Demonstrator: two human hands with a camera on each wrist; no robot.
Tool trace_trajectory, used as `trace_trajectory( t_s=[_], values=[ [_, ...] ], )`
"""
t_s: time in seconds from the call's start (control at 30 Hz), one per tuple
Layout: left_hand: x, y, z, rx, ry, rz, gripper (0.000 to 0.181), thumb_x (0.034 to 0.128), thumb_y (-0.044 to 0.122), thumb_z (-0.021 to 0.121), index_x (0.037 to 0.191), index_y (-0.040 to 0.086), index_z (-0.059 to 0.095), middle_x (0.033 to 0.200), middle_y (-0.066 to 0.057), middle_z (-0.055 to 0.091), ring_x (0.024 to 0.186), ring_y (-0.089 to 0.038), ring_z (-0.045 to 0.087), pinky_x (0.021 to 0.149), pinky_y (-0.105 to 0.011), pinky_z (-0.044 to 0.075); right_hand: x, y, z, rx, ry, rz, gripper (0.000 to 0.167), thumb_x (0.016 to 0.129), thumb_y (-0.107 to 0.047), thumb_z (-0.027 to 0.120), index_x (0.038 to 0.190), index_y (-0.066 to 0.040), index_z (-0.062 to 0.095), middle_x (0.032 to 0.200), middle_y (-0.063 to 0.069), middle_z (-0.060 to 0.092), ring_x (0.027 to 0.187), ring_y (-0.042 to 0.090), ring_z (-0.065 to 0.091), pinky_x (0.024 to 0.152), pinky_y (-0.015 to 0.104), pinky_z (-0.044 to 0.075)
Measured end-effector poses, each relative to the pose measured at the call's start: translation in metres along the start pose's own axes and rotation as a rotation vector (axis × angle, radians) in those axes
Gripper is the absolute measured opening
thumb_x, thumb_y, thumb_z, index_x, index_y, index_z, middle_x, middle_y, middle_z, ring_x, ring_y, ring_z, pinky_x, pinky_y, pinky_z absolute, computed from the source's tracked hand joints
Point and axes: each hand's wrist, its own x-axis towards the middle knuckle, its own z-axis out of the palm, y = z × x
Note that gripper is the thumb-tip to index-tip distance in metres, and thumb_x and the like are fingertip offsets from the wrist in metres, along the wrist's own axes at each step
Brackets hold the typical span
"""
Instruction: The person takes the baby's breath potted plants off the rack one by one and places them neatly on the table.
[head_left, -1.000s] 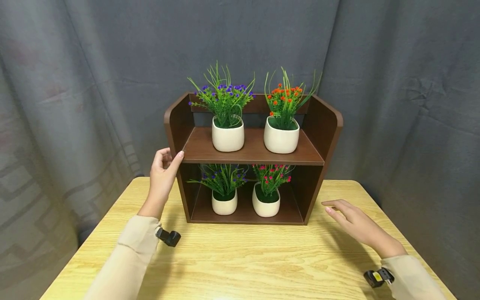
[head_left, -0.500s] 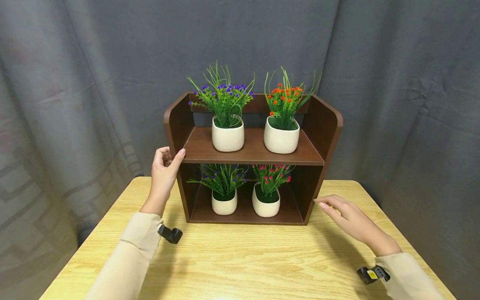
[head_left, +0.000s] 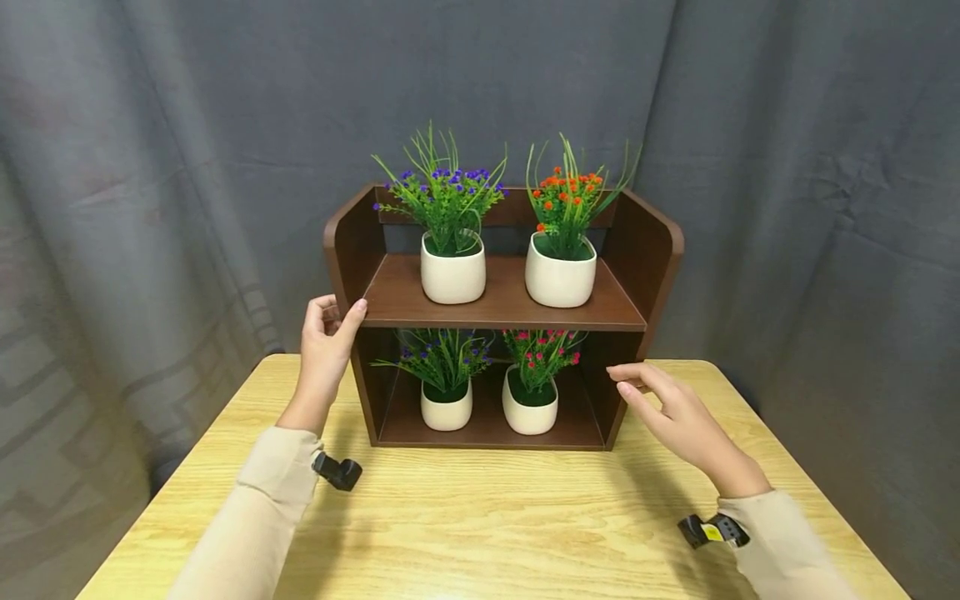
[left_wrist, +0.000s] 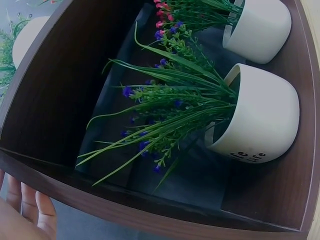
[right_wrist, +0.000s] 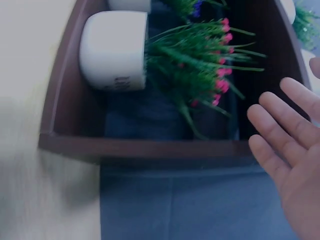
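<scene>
A dark brown two-tier wooden shelf (head_left: 510,315) stands on the table. My left hand (head_left: 324,354) holds its left side panel, thumb at the front edge of the upper board. In the left wrist view, the fingers (left_wrist: 46,205) lie along the panel's outer face. My right hand (head_left: 678,417) is in front of the right panel, fingers extended and holding nothing. On the upper board are a purple-flowered potted plant (head_left: 453,275) and an orange-flowered one (head_left: 561,279). Below are another purple-flowered potted plant (head_left: 446,410) and a pink-flowered one (head_left: 529,410).
The shelf sits toward the back of a light wood-grain table (head_left: 465,517). Grey curtains (head_left: 262,100) hang behind and on both sides. Black wrist cameras (head_left: 337,472) are worn on both wrists.
My right hand has moved left and slightly up, from beside the shelf to in front of its right panel. The left hand keeps its place on the left panel.
</scene>
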Motion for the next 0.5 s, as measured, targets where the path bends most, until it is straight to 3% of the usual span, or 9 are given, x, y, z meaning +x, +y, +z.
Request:
trace_trajectory(
  t_s=[0.17, 0.33, 0.5],
  values=[
    [0.000, -0.002, 0.000, -0.014, 0.014, -0.007, 0.028, 0.0944, 0.026, 0.070, 0.112, 0.015, 0.051, 0.102, 0.001, 0.043, 0.089, -0.012, 0.041, 0.074, -0.024, 0.037, 0.016, -0.008, 0.000, 0.036, 0.109, -0.113, 0.034, 0.095, -0.001, 0.066, 0.128, -0.008, 0.062, 0.117, 0.001, 0.065, 0.103, 0.009, 0.059, 0.085, 0.018, 0.045],
    [-0.001, -0.003, 0.001, -0.015, 0.020, -0.030, 0.031, 0.0941, 0.029, 0.070, 0.113, 0.016, 0.050, 0.104, 0.002, 0.040, 0.092, -0.011, 0.040, 0.078, -0.026, 0.036, 0.032, -0.019, 0.000, 0.069, 0.172, -0.175, 0.040, 0.091, 0.003, 0.069, 0.129, -0.006, 0.061, 0.115, 0.003, 0.064, 0.101, 0.014, 0.060, 0.083, 0.018, 0.045],
    [0.000, -0.002, 0.001, -0.011, 0.010, -0.042, 0.032, 0.0940, 0.030, 0.070, 0.114, 0.017, 0.049, 0.106, 0.002, 0.040, 0.094, -0.011, 0.039, 0.079, -0.027, 0.035, 0.048, -0.030, -0.002, 0.097, 0.205, -0.221, 0.043, 0.090, 0.002, 0.069, 0.131, -0.001, 0.058, 0.123, 0.008, 0.061, 0.109, 0.021, 0.058, 0.095, 0.021, 0.043]
  ],
)
